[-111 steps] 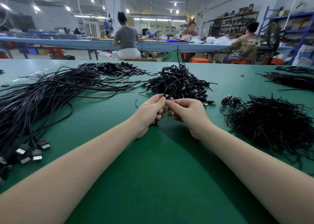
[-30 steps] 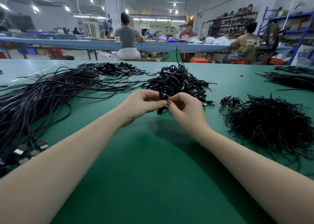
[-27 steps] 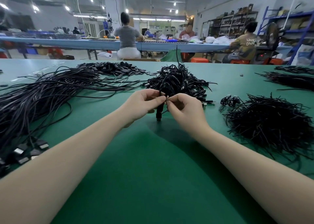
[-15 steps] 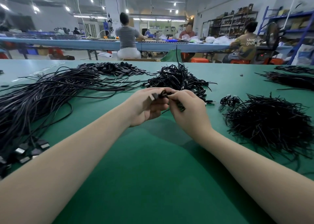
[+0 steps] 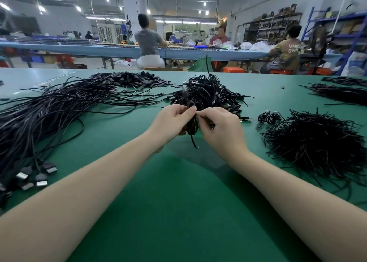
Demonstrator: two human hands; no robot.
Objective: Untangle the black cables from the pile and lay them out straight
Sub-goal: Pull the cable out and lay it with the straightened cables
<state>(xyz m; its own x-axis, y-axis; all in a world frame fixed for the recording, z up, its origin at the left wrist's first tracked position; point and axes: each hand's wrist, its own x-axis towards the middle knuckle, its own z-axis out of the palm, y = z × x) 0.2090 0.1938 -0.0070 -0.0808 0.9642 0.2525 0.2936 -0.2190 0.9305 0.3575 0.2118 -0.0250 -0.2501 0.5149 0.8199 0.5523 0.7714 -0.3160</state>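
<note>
Both my hands pinch one coiled cable (image 5: 192, 125) — left hand (image 5: 172, 120), right hand (image 5: 220, 126) — its loose tail hanging toward 6 o'clock, pile (image 5: 206, 93) at 12.

On the table (image 5: 178, 212), the tangled pile (image 5: 208, 93) lies at the middle, just behind the two hands, left hand (image 5: 170, 122) and right hand (image 5: 222, 128), which meet over a small cable bundle (image 5: 192, 126). The straightened cables (image 5: 49, 112) spread to the left with their plugs (image 5: 33, 178) at the near left edge. A heap of short pieces (image 5: 317, 142) lies to the right, and a long workbench (image 5: 119, 50) runs behind the table.
</note>
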